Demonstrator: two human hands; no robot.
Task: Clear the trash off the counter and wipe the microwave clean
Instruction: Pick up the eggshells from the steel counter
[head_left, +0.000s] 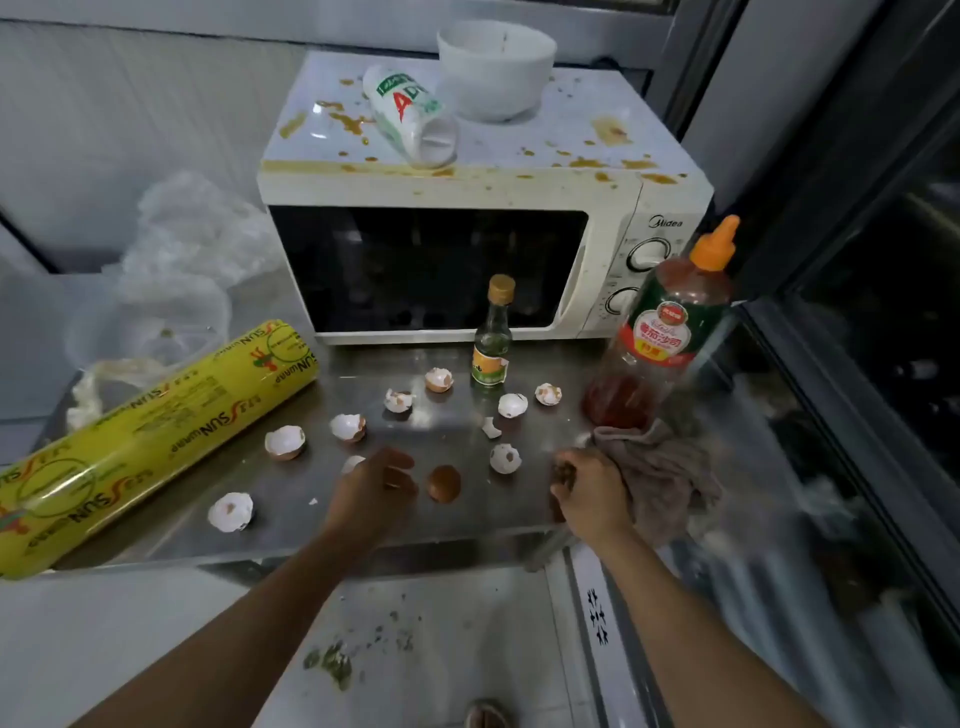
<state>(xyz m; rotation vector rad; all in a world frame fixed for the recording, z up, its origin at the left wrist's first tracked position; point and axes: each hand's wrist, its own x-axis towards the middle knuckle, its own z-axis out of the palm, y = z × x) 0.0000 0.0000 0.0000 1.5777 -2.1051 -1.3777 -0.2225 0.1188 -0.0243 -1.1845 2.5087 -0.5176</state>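
Note:
Several broken eggshells (284, 442) lie scattered on the steel counter (457, 525). My left hand (371, 493) hovers over the counter's front middle, fingers curled down beside a brown shell half (444, 483) and partly covering a white shell. At the front right, my right hand (592, 491) grips a brownish-grey cloth (660, 478) and seems to hold a brown shell piece too. The cream microwave (613, 218) stands behind, its top spattered with brown-yellow stains. On it lie a tipped white drink bottle (410, 114) and a white bowl (496, 67).
A big yellow cling-wrap roll (150, 436) lies across the counter's left. Clear plastic bags (176, 270) are heaped behind it. A small glass bottle (491, 338) and a tall ketchup bottle (670, 327) stand in front of the microwave. Debris lies on the floor below.

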